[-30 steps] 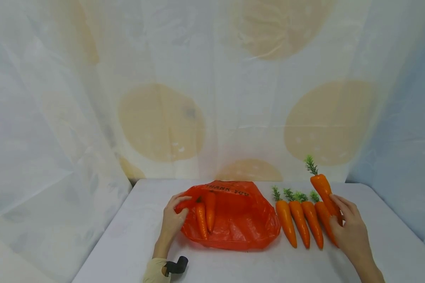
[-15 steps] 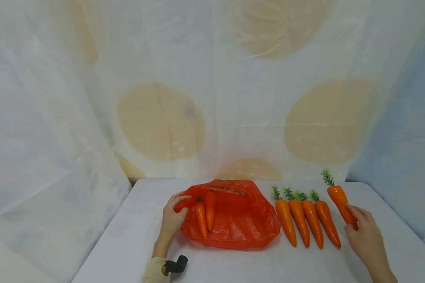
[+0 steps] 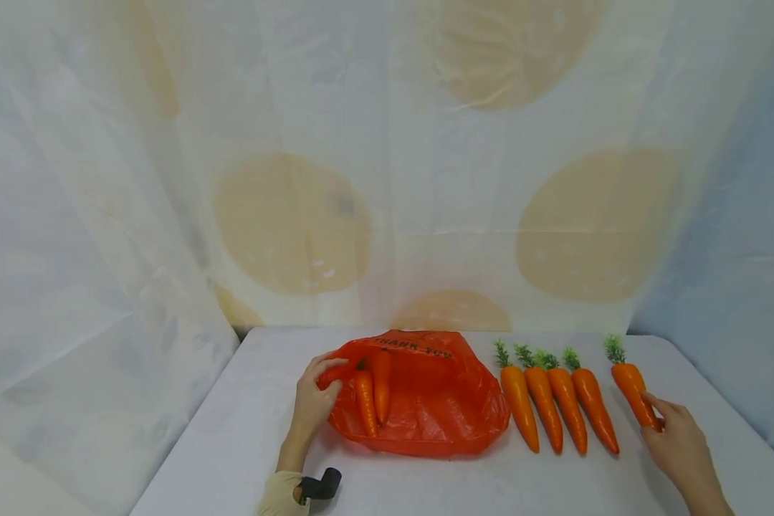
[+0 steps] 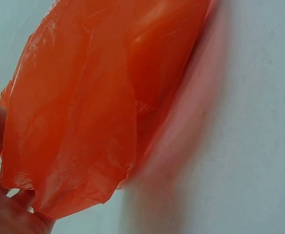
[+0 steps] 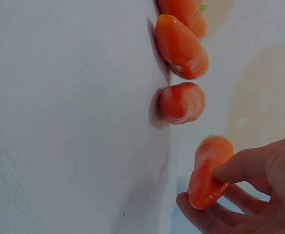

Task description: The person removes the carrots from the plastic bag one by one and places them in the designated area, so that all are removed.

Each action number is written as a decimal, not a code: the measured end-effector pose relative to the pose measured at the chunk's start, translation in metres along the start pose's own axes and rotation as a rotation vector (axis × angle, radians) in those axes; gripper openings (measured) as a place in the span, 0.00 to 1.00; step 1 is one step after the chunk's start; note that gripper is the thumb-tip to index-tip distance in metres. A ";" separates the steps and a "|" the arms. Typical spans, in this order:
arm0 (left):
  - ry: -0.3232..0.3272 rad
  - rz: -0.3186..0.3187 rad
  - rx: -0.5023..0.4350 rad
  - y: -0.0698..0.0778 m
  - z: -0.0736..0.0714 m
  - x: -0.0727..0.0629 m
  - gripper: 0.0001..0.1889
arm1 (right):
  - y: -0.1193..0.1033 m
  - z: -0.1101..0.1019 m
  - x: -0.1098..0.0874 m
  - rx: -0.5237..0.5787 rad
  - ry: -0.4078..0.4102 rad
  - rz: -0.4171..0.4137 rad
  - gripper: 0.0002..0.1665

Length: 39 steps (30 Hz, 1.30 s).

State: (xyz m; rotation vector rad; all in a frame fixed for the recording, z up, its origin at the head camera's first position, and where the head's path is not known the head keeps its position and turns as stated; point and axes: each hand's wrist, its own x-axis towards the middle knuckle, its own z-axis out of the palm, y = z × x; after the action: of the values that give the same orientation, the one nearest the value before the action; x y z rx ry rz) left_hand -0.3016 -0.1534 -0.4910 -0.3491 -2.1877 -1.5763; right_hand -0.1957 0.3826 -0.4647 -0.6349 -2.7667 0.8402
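At the right of the head view my right hand [image 3: 682, 446] grips a carrot [image 3: 632, 389] near its tapered end, leafy green top pointing away. In the right wrist view the thumb and fingers pinch this carrot [image 5: 208, 170] from both sides. My left hand [image 3: 314, 396] holds the left edge of a red plastic bag [image 3: 438, 408] printed "THANK YOU". Inside the bag's open mouth lie two carrots [image 3: 365, 401] side by side; a further orange-red shape by the left fingers is partly hidden. The left wrist view shows the bag's side [image 4: 74, 112] against the fingers.
Several carrots [image 3: 543, 408] with green tops lie in a row just right of the bag. The white table [image 3: 206, 459] ends at a curtain with beige circles [image 3: 445, 236] behind and pale sheets at both sides. A black device is strapped at the left wrist.
My right hand has carried its carrot rightward and lower, away from the row, uncovering the row's rightmost carrot. The left hand and the bag have stayed in place.
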 end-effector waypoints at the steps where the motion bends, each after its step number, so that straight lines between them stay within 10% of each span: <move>1: -0.001 0.003 -0.004 0.000 0.000 0.000 0.19 | 0.000 0.001 0.001 -0.007 -0.002 -0.004 0.36; 13: -0.003 -0.015 -0.013 0.004 0.001 -0.002 0.18 | 0.002 0.010 0.009 -0.072 -0.035 -0.009 0.34; 22: 0.007 -0.009 -0.010 0.004 0.001 0.000 0.17 | -0.001 0.007 0.011 -0.112 -0.202 -0.098 0.33; 29: -0.015 -0.002 -0.011 0.036 -0.003 -0.008 0.17 | 0.001 0.001 0.012 -0.115 -0.243 -0.108 0.32; 39: -0.006 -0.013 -0.017 0.003 0.002 -0.002 0.18 | -0.006 -0.009 0.010 -0.096 -0.218 -0.089 0.34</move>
State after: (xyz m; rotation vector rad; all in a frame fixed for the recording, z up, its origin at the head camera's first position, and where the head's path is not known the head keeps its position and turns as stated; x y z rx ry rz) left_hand -0.2983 -0.1508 -0.4897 -0.3461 -2.1862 -1.6034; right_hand -0.2040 0.3866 -0.4535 -0.4560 -3.0215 0.8059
